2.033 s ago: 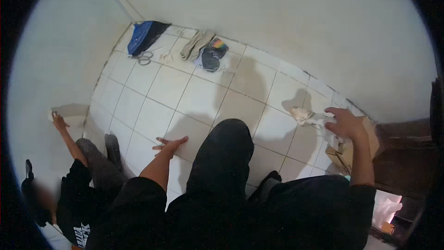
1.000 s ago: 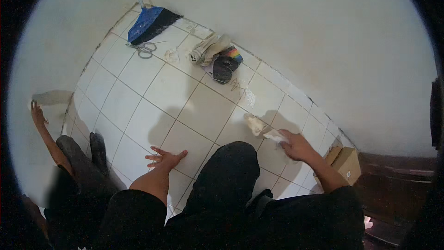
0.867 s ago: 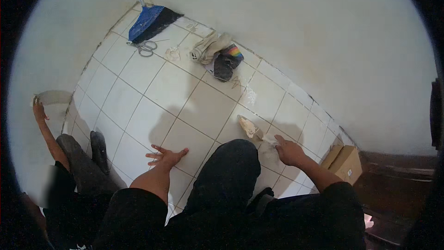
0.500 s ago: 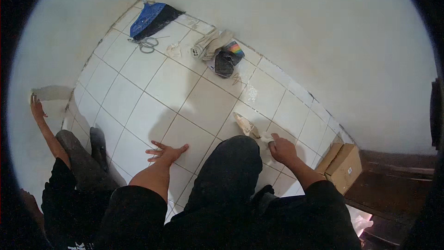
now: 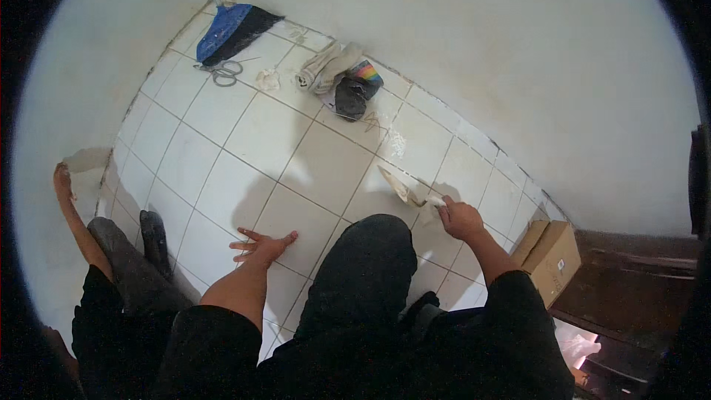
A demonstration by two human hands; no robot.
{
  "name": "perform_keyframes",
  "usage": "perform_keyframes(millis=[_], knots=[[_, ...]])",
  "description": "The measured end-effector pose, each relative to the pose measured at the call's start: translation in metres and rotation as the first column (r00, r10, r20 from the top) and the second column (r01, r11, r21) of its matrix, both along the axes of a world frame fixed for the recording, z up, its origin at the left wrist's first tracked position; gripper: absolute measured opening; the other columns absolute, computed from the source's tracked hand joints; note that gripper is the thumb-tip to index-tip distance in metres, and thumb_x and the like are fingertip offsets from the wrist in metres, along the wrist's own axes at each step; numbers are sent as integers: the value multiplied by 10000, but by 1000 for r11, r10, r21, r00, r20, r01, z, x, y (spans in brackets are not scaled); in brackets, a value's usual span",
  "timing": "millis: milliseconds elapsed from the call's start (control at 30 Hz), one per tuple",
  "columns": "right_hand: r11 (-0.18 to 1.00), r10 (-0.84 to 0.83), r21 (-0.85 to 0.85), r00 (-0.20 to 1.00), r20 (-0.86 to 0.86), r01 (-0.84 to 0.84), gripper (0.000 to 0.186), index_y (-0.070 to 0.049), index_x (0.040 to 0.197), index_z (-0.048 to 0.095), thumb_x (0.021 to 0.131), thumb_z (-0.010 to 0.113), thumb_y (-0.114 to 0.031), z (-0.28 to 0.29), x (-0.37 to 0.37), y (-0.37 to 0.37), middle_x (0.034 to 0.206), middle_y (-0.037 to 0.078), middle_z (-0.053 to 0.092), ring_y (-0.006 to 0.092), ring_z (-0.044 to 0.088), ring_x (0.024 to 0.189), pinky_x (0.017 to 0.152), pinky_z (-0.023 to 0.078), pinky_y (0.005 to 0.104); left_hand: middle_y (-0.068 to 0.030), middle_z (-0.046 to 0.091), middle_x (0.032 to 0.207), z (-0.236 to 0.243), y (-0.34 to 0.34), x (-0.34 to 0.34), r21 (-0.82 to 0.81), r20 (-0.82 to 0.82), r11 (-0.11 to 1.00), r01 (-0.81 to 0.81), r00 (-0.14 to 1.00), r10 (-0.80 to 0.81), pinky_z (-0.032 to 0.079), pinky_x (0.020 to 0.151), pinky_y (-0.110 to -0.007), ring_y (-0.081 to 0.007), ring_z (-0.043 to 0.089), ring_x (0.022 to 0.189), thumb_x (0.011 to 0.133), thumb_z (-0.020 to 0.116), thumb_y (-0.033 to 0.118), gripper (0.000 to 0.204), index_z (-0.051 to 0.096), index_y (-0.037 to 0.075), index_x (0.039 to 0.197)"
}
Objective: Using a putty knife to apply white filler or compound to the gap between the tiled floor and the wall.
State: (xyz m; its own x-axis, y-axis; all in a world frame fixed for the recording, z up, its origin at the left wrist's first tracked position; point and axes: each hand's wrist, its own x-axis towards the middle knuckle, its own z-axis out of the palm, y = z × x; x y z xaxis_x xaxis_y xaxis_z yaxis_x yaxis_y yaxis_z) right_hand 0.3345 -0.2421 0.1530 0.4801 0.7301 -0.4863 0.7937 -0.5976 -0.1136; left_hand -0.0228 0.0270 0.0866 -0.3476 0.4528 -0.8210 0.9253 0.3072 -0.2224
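Note:
My right hand [image 5: 461, 219] is closed around the handle of a small pointed trowel [image 5: 400, 186], right of my raised knee. The blade is smeared with a pale paste and points away to the left, low over the floor tiles. Whether it touches them I cannot tell. Something whitish shows beside the handle at my fingers. My left hand [image 5: 264, 245] is empty, its fingers spread over the tiles left of my knee, its shadow close by.
A blue and black broom [image 5: 229, 31] leans in the far corner, with scissors [image 5: 224, 72] before it. Rolled cloth and a dark bag [image 5: 352, 95] lie along the far wall. At right stands a cardboard box [image 5: 553, 261]; at left a co-worker's hand [image 5: 64, 181] touches the wall.
My right hand has moved slightly right and away from me, and the trowel has turned so its blade shows narrower. My left hand stays spread. The view has shifted slightly.

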Motion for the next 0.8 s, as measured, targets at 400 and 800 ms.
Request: perform_keyframes(millis=[400,800], knots=[[985,168,-54,985,37,-166,299,-63,1118,475,921,444,-285,-3,43,6,840,185,629,368,619,807,699,488,487,-365,-318,1375,-6,-1,-3,-3,-17,1000,26,1000,-26,-14,965,-742,-625,-214,1248,486,692,797,1559,-411,43,1290],[970,233,-87,971,62,-227,334,-76,1160,458,918,443,-305,5,53,28,830,171,628,349,626,807,685,496,474,-385,-327,1355,-5,-2,-3,19,5,1000,21,1000,-21,-20,936,-764,-633,-236,1232,471,703,795,1569,-418,60,1288]])
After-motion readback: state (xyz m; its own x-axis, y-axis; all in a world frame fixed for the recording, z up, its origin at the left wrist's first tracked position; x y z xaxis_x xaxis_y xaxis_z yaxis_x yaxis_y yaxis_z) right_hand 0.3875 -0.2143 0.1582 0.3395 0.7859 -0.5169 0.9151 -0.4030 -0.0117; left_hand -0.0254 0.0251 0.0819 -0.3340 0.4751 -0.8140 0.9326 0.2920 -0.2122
